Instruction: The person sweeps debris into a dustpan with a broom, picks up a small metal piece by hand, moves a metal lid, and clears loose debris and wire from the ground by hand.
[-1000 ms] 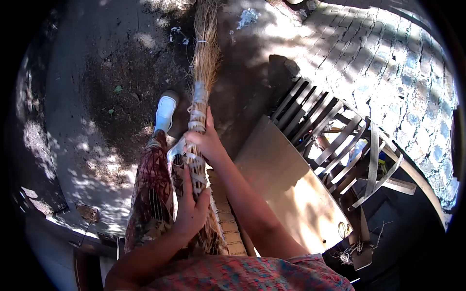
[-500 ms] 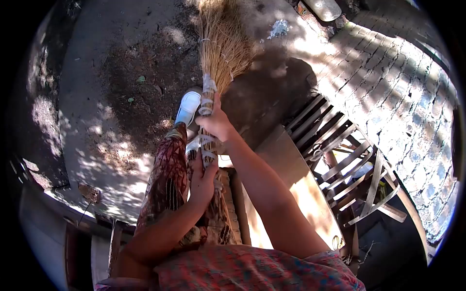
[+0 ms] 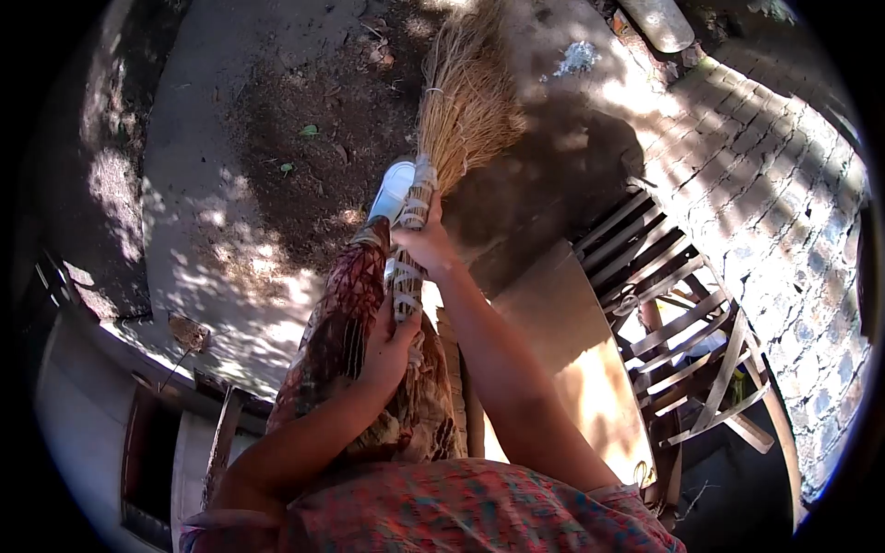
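A straw broom (image 3: 466, 111) points away from me, its bristles fanned out over the ground and its handle bound with pale strips. My right hand (image 3: 427, 243) is wrapped round the upper part of the handle, just below the bristles. Closer to my body, my left hand (image 3: 391, 348) grips the handle's near end. Beside the handle shows a white shoe (image 3: 393, 192) on my foot, below a patterned red-brown trouser leg (image 3: 336, 304).
Dark loose dirt (image 3: 304, 120) with a few green leaves covers the ground ahead. To the right are a tan board (image 3: 562, 341), a slatted wooden frame (image 3: 664, 304) and stone paving (image 3: 774, 203). A pale wall (image 3: 83, 415) stands at lower left.
The view has shifted, so the surroundings sit further right and lower. The bristles lean more to the right, and both hands have kept their hold on the handle.
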Demonstrator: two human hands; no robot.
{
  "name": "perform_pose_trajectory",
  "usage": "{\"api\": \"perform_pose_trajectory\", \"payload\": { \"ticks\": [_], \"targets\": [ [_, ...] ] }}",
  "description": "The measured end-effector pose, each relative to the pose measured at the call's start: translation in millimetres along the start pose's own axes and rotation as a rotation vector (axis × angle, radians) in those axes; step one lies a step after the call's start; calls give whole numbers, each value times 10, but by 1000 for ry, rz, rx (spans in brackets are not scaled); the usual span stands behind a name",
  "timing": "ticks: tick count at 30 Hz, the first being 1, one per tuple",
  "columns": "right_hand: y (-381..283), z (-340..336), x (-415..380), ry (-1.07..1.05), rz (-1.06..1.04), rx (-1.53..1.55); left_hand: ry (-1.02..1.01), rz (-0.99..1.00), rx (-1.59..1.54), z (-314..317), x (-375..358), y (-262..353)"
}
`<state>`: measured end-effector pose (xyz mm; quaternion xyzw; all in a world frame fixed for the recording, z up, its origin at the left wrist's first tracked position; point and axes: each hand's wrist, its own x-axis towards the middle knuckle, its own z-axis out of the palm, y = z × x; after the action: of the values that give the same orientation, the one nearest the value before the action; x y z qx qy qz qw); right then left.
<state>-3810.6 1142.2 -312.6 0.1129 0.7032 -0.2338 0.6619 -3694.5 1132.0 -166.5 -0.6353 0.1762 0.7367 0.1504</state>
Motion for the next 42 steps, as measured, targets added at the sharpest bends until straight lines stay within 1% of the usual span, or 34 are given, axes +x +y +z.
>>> {"api": "perform_pose_trajectory", "payload": {
  "ticks": [1, 2, 4, 5, 7, 8, 10, 12, 13, 14, 16, 17, 18, 20, 21, 22, 24, 25, 26, 28, 29, 33, 35, 36, 37, 38, 39, 40, 41, 42],
  "targets": [
    [100, -5, -205, -7, 7, 3, -7, -78, 4, 90, -274, 54],
    [165, -108, -372, -37, -65, 143, -26, -133, 7, 207, -445, 114],
    [260, -406, -737, -60, -231, 381, -212, 131, 159, 440, -721, -107],
    [188, -552, -1032, -49, -151, 423, -235, 193, 272, 529, -825, -275],
    [300, -802, -1237, -27, -145, 468, -263, 114, 371, 631, -773, -372],
    [352, -899, -1185, -26, -138, 472, -280, 76, 422, 682, -746, -417],
    [509, -1008, -846, 120, -52, 568, -356, -103, 282, 683, -331, -209],
    [799, -840, -397, 146, -4, 562, -329, -325, 219, 524, 190, -356],
    [876, -720, -229, 164, 19, 551, -159, -322, 315, 444, 157, -385],
    [871, -619, -155, 155, 28, 554, -148, -329, 315, 344, 186, -413],
    [857, -472, -150, 226, 7, 517, -112, -216, 284, 150, 258, -484],
    [864, -468, -149, 222, -23, 535, -168, -265, 200, 101, 309, -583],
    [934, -487, -141, 231, -24, 544, -175, -266, 211, 143, 237, -440],
    [936, -567, -150, 217, -36, 478, -190, -308, 343, 299, 91, -210],
    [916, -607, -214, 217, -27, 499, -211, -239, 283, 330, 83, -297],
    [903, -642, -273, 220, -32, 497, -215, -235, 282, 321, 68, -345],
    [891, -730, -400, 182, -34, 589, -406, -319, 44, 286, 38, -465],
    [904, -750, -480, 203, -69, 604, -418, -269, 32, 285, 43, -610],
    [925, -754, -535, 202, -81, 614, -419, -260, 45, 304, 5, -623],
    [1026, -731, -632, 243, -71, 785, -493, -301, 26, 318, -77, -682],
    [1073, -718, -690, 233, -132, 833, -496, -314, 46, 323, -108, -755],
    [1503, -731, -854, 228, -173, 851, -507, -295, 134, 260, -221, -1077],
    [1695, -646, -792, 318, -134, 863, -412, -250, 244, 164, -101, -1221],
    [1731, -567, -683, 299, -100, 808, -357, -349, 278, 160, -166, -1018],
    [1707, -447, -528, 279, -65, 753, -298, -304, 202, 28, -178, -1065],
    [1662, -218, -344, 214, -144, 723, -241, -253, 120, -97, -189, -1105],
    [1568, 50, -208, 154, -90, 572, -248, -236, 149, -179, -232, -1085],
    [1608, 323, 47, 211, -127, 221, -141, -183, 45, -237, -339, -1093],
    [1619, 542, 104, 46, -103, 351, -27, -147, -66, -288, -511, -1192],
    [1516, 532, -252, -64, -191, 532, -33, -160, -49, -307, -676, -1320]
  ]
}}
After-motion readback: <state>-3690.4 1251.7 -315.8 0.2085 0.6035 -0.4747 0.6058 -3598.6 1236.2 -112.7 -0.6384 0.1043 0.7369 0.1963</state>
